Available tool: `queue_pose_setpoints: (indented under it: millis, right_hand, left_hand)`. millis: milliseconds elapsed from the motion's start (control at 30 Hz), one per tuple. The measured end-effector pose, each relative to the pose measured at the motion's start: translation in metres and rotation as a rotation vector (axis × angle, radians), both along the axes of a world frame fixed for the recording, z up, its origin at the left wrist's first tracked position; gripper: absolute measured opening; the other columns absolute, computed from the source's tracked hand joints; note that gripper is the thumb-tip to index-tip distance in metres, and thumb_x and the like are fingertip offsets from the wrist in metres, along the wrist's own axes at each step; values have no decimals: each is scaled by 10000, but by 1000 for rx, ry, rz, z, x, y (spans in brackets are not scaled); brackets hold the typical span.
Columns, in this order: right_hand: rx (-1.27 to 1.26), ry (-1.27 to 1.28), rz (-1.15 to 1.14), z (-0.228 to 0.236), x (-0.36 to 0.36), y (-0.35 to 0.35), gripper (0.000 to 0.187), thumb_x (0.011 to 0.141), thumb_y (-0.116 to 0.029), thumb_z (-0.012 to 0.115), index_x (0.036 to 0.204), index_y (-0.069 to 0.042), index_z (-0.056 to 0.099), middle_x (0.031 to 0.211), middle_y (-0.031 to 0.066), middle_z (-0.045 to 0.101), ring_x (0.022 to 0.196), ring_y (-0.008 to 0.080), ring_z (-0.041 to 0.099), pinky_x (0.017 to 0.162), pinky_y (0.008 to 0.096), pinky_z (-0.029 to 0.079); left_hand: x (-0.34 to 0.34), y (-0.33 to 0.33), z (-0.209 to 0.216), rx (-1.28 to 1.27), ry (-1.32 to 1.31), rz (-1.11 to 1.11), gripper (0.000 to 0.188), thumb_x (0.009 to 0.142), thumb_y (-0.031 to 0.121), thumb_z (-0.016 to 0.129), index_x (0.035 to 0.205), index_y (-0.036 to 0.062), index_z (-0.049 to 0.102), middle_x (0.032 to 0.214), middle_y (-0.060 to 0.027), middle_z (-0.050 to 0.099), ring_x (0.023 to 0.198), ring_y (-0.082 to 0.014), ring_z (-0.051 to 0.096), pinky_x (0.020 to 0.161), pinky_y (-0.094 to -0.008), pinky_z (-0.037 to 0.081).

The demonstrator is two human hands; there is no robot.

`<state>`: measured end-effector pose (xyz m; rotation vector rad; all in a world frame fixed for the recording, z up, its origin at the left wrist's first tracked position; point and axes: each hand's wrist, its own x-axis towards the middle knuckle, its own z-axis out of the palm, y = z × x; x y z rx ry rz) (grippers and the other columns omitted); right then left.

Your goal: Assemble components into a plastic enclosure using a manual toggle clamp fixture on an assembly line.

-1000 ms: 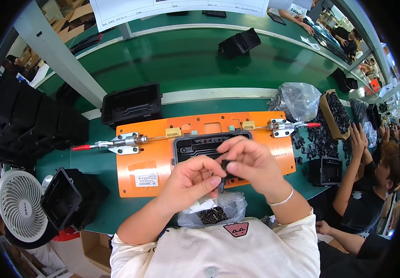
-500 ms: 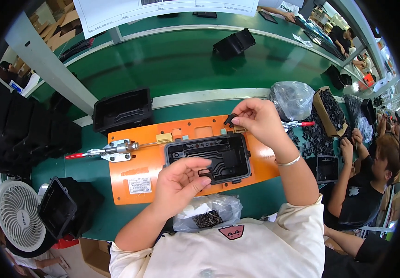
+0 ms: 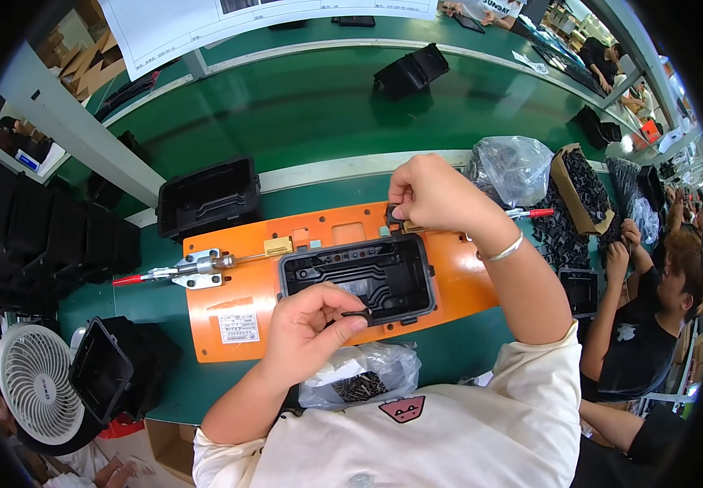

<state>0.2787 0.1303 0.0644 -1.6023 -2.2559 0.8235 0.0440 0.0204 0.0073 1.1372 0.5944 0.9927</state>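
Note:
A black plastic box (image 3: 425,286) sits open side up in the orange fixture plate (image 3: 197,293). Over the box's near left edge, my left hand (image 3: 309,329) is closed in a pinch on a small black plastic piece (image 3: 358,314), seen nearly edge-on. My right hand (image 3: 434,193) is at the fixture's far edge, its fingers closed on a small black plastic clip (image 3: 393,218). That clip is right beside a brass-coloured block (image 3: 411,227); whether the two touch, I cannot tell. A second brass block (image 3: 279,246) lies by the box's far left corner.
Toggle clamps with red handles (image 3: 128,280) flank the box. A bag of screws (image 3: 360,382) lies nearest me. Loose black clips (image 3: 559,244) and a cardboard box of them (image 3: 583,191) are at right, near a co-worker (image 3: 640,325). Stacked black boxes (image 3: 26,236) and a fan (image 3: 40,386) are left.
My right hand has brought the clip slightly left and down beside the brass block. In my left hand, the small piece has turned from showing its open frame to nearly edge-on.

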Motion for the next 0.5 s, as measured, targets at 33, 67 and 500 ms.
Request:
queue_pose_setpoints:
  millis: [33, 67, 500]
  right_hand:
    - [0, -1, -3, 0, 2, 3, 114, 676, 35, 739, 724, 60, 638, 611, 101, 626, 567, 141, 598, 537, 284, 475]
    - [-88, 17, 2, -1, 5, 8, 115, 671, 33, 739, 720, 59, 638, 609, 112, 622, 563, 151, 599, 535, 286, 473]
    - [34, -79, 93, 10, 2, -2, 110, 686, 13, 720, 733, 41, 624, 596, 119, 612, 556, 180, 599, 532, 310, 468]
  left_hand:
    - [1, 1, 0, -1, -4, -4, 159, 826, -110, 622, 964, -39, 588, 965, -143, 630, 835, -183, 646, 758, -286, 540]
    - [2, 1, 1, -3, -9, -8, 158, 827, -112, 620, 963, -38, 588, 966, -142, 628, 838, -182, 643, 763, -286, 540]
    - [3, 4, 0, 4, 9, -29, 159, 826, -116, 615, 961, -39, 584, 974, -132, 603, 876, -175, 622, 788, -285, 538]
